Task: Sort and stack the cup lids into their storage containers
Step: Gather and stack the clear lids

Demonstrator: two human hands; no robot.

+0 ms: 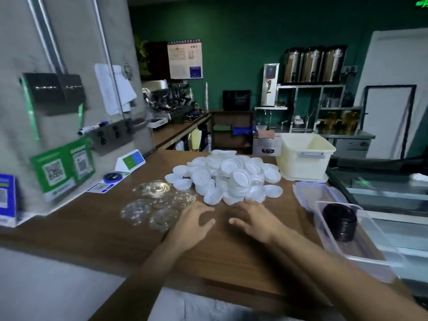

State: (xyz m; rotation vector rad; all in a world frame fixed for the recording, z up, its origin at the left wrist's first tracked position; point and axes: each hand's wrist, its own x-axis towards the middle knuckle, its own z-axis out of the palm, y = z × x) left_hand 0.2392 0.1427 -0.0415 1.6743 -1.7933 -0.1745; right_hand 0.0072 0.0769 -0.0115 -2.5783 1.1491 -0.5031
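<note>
The left hand (194,224) and right hand (252,222) hover open and empty over bare bench. The white lids (229,177) are heaped just behind. The clear box (370,256) lies along the right edge.

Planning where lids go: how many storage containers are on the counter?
2. A cream plastic tub at far right, beside the white lid pile; a clear rectangular plastic box holding stacked black lids, near right. Between them lies an apparent flat clear lid.
</note>
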